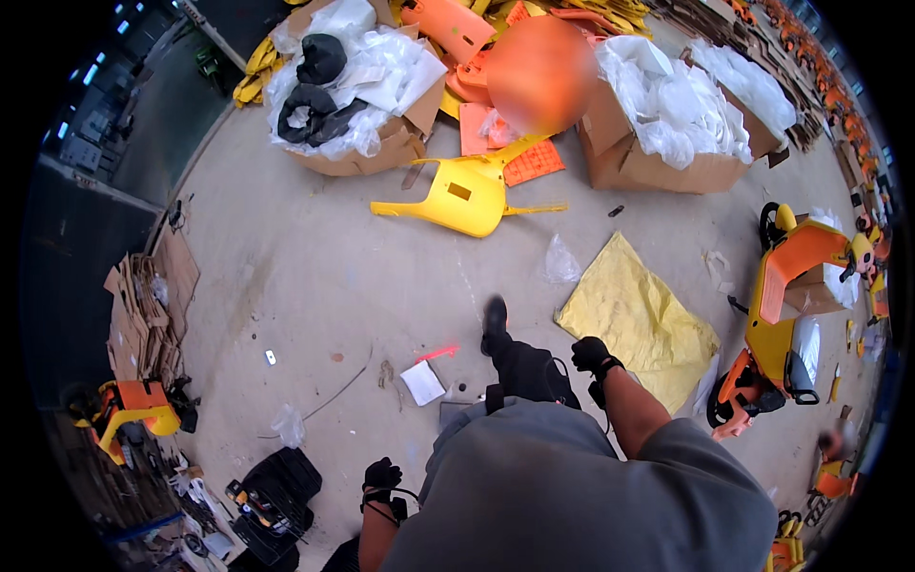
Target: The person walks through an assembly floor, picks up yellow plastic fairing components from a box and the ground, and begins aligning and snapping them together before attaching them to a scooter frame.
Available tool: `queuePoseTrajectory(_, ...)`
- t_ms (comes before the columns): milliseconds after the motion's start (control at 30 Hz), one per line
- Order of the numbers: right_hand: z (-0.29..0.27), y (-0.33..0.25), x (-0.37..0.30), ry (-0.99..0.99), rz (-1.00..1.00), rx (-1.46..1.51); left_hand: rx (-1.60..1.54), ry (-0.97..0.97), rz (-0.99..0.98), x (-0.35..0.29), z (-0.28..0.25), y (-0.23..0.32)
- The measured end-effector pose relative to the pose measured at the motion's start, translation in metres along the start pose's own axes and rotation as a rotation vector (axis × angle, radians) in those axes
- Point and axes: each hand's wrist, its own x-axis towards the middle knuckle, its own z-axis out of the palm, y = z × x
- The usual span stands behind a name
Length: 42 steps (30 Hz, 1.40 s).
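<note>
**Creased yellow sheet (634,305) on a workshop floor, beside a person with both hands curled**

Seen from above, the sheet lies on the grey concrete floor (315,248), ahead and to the person's right. It is a dull, pale yellow, roughly four-sided, with one corner pointing away from the person. Wrinkles and fold lines run across its slightly shiny surface, and its edges look uneven. The right forearm covers part of its near edge.

The right hand (593,355), in a black glove, appears over the sheet's left side, fingers closed in a loose fist; whether they touch the sheet, I cannot tell. The left hand (382,476), also black-gloved, hangs low with its fingers curled in, near an open black case (297,475). What either fist might enclose is hidden.

Clear plastic film (561,260) lies just beyond the sheet; a yellow-and-orange scooter (770,336) stands to its right.
</note>
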Motion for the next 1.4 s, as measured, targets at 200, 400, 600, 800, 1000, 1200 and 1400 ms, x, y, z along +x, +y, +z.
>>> queuePoseTrajectory(200,-0.124,0.044,0.084,0.244,0.262,1.004,-0.920,0.074,-0.515,0.166,-0.141,0.131)
queuePoseTrajectory(400,-0.230,0.021,0.086,0.325,0.461,1.478,-0.883,0.064,-0.416,0.329,-0.259,0.233)
queuePoseTrajectory(600,-0.122,0.062,0.055,0.298,0.291,0.343,-0.717,-0.145,-0.263,0.522,-0.319,0.274)
queuePoseTrajectory(800,-0.090,0.017,-0.023,0.055,0.559,0.264,-0.139,-0.140,0.014,0.690,-0.305,0.320)
queuePoseTrajectory(1000,-0.204,-0.109,-0.031,0.139,0.768,0.868,0.134,-0.261,-0.159,0.851,-0.271,0.388)
queuePoseTrajectory(1200,-0.273,-0.174,-0.070,-0.489,0.884,0.684,0.060,-0.340,-0.313,0.970,-0.208,0.369)
queuePoseTrajectory(1400,-0.356,-0.226,-0.043,-0.012,1.841,1.607,-0.367,-0.215,-0.207,1.025,-0.118,0.324)
